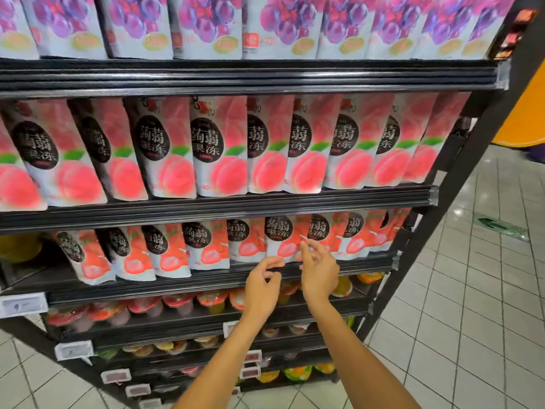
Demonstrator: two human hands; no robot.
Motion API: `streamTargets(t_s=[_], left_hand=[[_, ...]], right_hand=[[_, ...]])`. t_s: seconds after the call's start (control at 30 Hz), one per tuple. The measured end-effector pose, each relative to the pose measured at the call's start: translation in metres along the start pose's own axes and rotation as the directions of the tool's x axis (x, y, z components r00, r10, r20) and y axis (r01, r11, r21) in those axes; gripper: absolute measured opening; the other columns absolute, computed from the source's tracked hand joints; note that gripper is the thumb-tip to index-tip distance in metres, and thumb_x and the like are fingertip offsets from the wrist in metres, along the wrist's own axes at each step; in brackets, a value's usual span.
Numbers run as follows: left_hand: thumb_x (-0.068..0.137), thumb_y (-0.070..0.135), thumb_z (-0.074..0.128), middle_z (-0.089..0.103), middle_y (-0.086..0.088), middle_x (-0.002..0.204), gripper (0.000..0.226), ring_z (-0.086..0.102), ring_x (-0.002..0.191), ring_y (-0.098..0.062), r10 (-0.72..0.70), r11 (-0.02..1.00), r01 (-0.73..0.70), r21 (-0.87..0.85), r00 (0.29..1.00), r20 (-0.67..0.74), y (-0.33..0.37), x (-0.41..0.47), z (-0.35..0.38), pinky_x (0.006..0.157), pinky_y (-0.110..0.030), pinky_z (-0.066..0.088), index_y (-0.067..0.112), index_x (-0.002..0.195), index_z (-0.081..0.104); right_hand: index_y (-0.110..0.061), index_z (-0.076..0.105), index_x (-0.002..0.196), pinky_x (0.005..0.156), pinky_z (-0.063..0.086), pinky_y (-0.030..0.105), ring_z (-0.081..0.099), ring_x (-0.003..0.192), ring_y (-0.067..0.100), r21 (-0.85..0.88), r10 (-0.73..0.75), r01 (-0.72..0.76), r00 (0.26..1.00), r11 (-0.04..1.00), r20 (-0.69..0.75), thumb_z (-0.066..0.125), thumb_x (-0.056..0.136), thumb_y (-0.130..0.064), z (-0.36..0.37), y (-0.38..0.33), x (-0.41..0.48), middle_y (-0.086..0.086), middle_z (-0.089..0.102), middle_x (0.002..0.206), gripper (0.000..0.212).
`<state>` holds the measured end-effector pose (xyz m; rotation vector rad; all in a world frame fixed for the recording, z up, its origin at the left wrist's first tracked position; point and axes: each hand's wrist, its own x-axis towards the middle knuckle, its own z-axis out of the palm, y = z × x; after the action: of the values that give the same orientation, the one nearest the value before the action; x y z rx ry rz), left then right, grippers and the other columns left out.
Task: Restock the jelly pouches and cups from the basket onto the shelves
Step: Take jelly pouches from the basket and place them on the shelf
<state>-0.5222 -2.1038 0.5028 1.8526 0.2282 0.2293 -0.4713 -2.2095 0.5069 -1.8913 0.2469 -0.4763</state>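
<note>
Both my hands reach to the third shelf [206, 286], where a row of red-and-white lychee jelly pouches stands upright. My right hand [318, 271] has its fingers spread, and the fingertips touch the front of one lychee pouch [280, 240] in that row. Just left of it, my left hand [262, 287] hovers with loosely curled fingers. Its index tip reaches the pouch's bottom edge and holds nothing. Jelly cups [177, 302] line the shelves below my hands. The basket is out of view.
Peach pouches [206, 149] fill the shelf above and grape pouches [206, 25] the top one. The third shelf has a gap at its far left beside a yellow item [17, 246]. White price-tag holders [22, 304] jut from the lower rails. Tiled floor [472, 290] lies to the right.
</note>
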Motion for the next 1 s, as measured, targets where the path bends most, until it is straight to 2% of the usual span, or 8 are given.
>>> streamTargets(t_s=[0.13, 0.27, 0.33, 0.47, 0.57, 0.7, 0.87, 1.0], left_hand=[[0.094, 0.003, 0.052, 0.063, 0.024, 0.113, 0.037, 0.062, 0.094, -0.005, 0.005, 1.000, -0.005, -0.004, 1.000, 0.023, 0.004, -0.001, 0.013, 0.079, -0.029, 0.056, 0.031, 0.117, 0.061], [0.093, 0.003, 0.052, 0.064, 0.021, 0.116, 0.040, 0.063, 0.096, -0.009, 0.008, 1.000, -0.008, 0.002, 1.000, 0.026, 0.006, -0.001, 0.025, 0.083, -0.036, 0.057, 0.031, 0.121, 0.061], [0.094, 0.005, 0.052, 0.064, 0.019, 0.119, 0.039, 0.062, 0.098, -0.008, -0.008, 1.000, 0.007, 0.021, 0.999, 0.031, 0.007, 0.000, 0.029, 0.087, -0.037, 0.056, 0.029, 0.123, 0.061], [0.095, 0.005, 0.050, 0.062, 0.010, 0.121, 0.040, 0.060, 0.103, -0.011, 0.026, 0.987, -0.022, 0.159, 0.999, -0.019, 0.004, -0.003, 0.037, 0.095, -0.036, 0.051, 0.023, 0.129, 0.058], [0.091, 0.004, 0.052, 0.058, 0.004, 0.113, 0.046, 0.049, 0.110, -0.014, 0.187, 0.894, -0.149, 0.422, 0.981, -0.048, -0.002, -0.011, 0.041, 0.097, -0.029, 0.043, 0.023, 0.132, 0.055], [0.079, 0.003, 0.065, 0.057, -0.001, 0.124, 0.052, 0.048, 0.119, -0.025, 0.346, 0.663, -0.193, 0.723, 0.936, -0.067, -0.010, -0.019, 0.046, 0.099, -0.041, 0.041, 0.022, 0.127, 0.061], [0.072, 0.000, 0.067, 0.055, -0.008, 0.127, 0.065, 0.050, 0.126, -0.031, 0.396, 0.511, -0.214, 0.832, 0.918, -0.008, -0.022, -0.021, 0.048, 0.118, -0.053, 0.026, 0.020, 0.133, 0.057], [0.067, -0.006, 0.070, 0.056, -0.012, 0.125, 0.067, 0.052, 0.122, -0.034, 0.402, 0.527, -0.208, 0.824, 0.915, -0.026, -0.024, -0.021, 0.049, 0.114, -0.053, 0.033, 0.015, 0.130, 0.058]], right_hand=[[-0.040, 0.067, 0.098, 0.060, 0.051, 0.031, 0.067, 0.065, 0.011, 0.069, 0.000, 0.007, 0.995, 0.998, -0.102, 0.059, 0.092, -0.049, -0.015, 0.010, 0.005, -0.008, 0.071, 0.070, 0.013], [-0.026, 0.058, 0.117, 0.057, 0.036, 0.028, 0.062, 0.065, 0.015, 0.055, 0.096, -0.084, 0.956, 0.995, -0.277, 0.057, 0.093, -0.051, -0.035, 0.018, 0.019, -0.007, 0.068, 0.073, 0.035], [-0.024, 0.062, 0.110, 0.057, 0.038, 0.030, 0.060, 0.062, 0.013, 0.008, 0.091, -0.091, 0.971, 0.996, -0.223, 0.056, 0.094, -0.049, -0.039, 0.022, 0.026, -0.007, 0.066, 0.073, 0.031], [-0.022, 0.068, 0.094, 0.061, 0.052, 0.037, 0.065, 0.065, 0.015, 0.106, 0.058, -0.050, 0.995, 0.993, -0.075, 0.056, 0.096, -0.041, -0.044, 0.027, 0.035, -0.011, 0.063, 0.068, 0.022], [-0.027, 0.065, 0.091, 0.063, 0.054, 0.032, 0.067, 0.063, 0.009, 0.157, 0.007, -0.012, 1.000, 0.988, 0.027, 0.056, 0.097, -0.038, -0.048, 0.028, 0.038, -0.008, 0.070, 0.071, 0.016], [-0.021, 0.069, 0.093, 0.064, 0.055, 0.035, 0.069, 0.064, 0.012, 0.154, -0.005, -0.002, 0.999, 0.988, 0.048, 0.057, 0.098, -0.033, -0.057, 0.036, 0.045, -0.004, 0.073, 0.079, 0.017], [-0.027, 0.057, 0.109, 0.059, 0.045, 0.025, 0.066, 0.069, 0.008, 0.163, 0.080, -0.059, 0.989, 0.985, -0.126, 0.057, 0.096, -0.036, -0.072, 0.041, 0.053, -0.014, 0.065, 0.088, 0.015], [-0.026, 0.054, 0.121, 0.058, 0.035, 0.018, 0.060, 0.072, 0.008, 0.128, 0.117, -0.096, 0.979, 0.987, -0.166, 0.058, 0.095, -0.039, -0.083, 0.043, 0.069, -0.015, 0.063, 0.088, 0.030]])
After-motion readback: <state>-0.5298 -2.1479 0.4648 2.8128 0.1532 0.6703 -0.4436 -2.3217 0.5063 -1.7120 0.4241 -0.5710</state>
